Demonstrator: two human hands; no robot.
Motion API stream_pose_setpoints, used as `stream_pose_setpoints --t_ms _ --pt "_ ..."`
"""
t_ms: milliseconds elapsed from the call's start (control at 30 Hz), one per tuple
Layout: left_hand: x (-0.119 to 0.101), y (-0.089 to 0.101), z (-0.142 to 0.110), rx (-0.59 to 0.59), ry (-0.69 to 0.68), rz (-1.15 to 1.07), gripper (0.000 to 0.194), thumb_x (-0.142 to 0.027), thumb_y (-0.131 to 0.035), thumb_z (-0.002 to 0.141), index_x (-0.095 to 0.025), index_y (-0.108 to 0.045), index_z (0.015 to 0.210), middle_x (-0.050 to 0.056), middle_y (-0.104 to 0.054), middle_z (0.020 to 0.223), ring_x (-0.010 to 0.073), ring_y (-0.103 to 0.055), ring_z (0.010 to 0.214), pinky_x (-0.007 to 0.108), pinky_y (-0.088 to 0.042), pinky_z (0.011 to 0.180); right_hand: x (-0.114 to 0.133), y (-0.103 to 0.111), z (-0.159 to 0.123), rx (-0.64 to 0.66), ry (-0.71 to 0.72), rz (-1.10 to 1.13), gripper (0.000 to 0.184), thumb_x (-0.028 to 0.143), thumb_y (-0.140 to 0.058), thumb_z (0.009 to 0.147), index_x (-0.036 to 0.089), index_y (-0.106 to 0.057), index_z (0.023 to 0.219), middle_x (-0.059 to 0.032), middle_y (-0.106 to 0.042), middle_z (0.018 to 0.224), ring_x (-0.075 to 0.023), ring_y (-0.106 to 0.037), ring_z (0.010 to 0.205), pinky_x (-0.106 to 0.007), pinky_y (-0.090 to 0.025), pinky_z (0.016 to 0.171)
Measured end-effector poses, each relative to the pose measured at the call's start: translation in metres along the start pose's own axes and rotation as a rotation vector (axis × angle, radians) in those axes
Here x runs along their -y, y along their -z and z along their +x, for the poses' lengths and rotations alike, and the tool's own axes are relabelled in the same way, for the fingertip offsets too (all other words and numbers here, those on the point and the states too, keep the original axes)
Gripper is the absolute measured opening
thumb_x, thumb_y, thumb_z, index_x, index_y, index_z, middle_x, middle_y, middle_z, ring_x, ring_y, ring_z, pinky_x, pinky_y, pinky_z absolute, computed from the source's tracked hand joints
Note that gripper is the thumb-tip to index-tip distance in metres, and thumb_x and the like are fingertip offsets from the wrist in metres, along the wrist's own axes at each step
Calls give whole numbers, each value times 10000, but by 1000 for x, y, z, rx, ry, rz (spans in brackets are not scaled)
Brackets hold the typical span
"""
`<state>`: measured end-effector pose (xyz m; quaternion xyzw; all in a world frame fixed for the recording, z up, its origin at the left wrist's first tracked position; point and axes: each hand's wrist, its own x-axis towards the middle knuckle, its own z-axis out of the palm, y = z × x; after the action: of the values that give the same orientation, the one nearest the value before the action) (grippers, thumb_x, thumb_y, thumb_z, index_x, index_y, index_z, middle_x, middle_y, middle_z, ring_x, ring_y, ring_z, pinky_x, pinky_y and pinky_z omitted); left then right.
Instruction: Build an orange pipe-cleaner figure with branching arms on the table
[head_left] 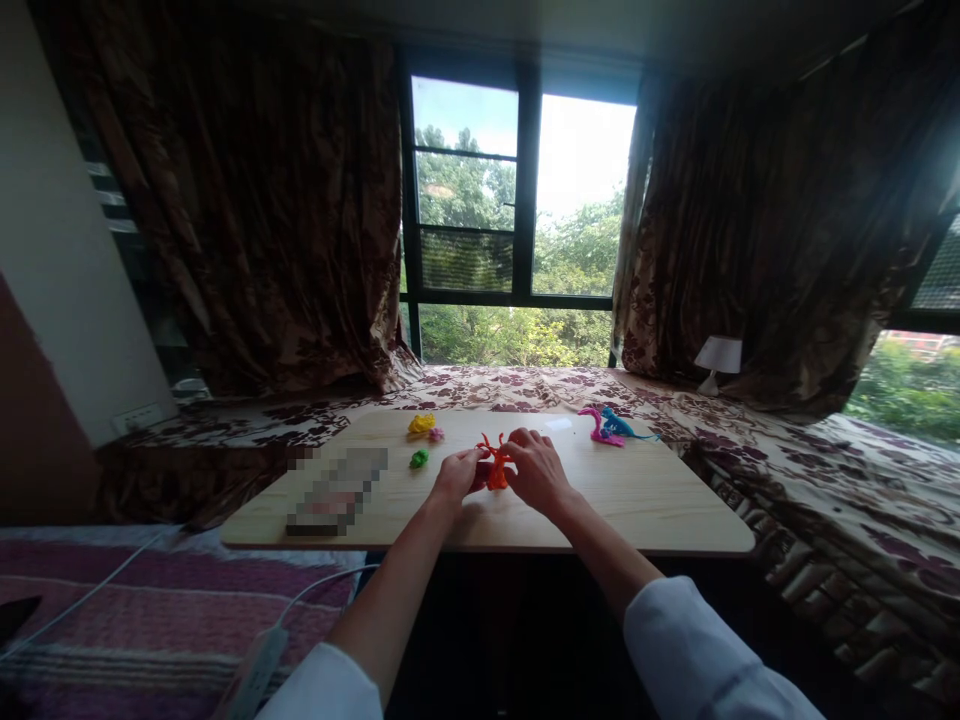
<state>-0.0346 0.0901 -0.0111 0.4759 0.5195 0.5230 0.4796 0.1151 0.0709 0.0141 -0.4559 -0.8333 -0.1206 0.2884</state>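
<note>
Head view: our left hand (456, 474) and right hand (537, 464) had grip clamped on orange figure (496, 472) between them, over counter (630, 512); whether it touched, we couldn't tell. Thin prongs (501, 441), we judged, could bend or snap under hard pinch; uneven pull could tear soft-looking body (496, 479).

I wear the single camera on my head; it looks forward and down, past my bare left hand (457, 476) and bare right hand (537, 466), over the pale wood-grain table (637, 512) close below (its view is wide), towards the dark-framed glass window (526, 200) straight ahead.
</note>
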Motion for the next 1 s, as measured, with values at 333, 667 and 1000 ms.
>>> stream_pose_setpoints --t_ms 333,667,1000 --pt "2 -4 7 -9 -32 3 257 -317 -515 703 -133 -628 842 76 -678 728 133 -616 590 224 -441 532 3 -2 5 2 61 -18 194 228 -504 821 281 -621 966 -39 -526 1002 -183 -436 924 -305 -306 792" --pt "17 -11 5 -131 -179 171 238 -273 -661 590 -140 -650 788 17 -643 569 141 -593 529 217 -415 493 -4 -6 6 -47 -17 117 161 233 -468 856 238 -628 871 -16 -611 896 -148 -497 868 -260 -323 773" --pt "14 -20 -9 -178 -280 361 198 -342 -611 652 -167 -643 739 20 -655 584 154 -613 578 215 -400 526 -11 -10 6 -196 -43 340 154 146 -506 797 222 -634 838 -10 -640 805 -144 -553 769 -254 -389 723"
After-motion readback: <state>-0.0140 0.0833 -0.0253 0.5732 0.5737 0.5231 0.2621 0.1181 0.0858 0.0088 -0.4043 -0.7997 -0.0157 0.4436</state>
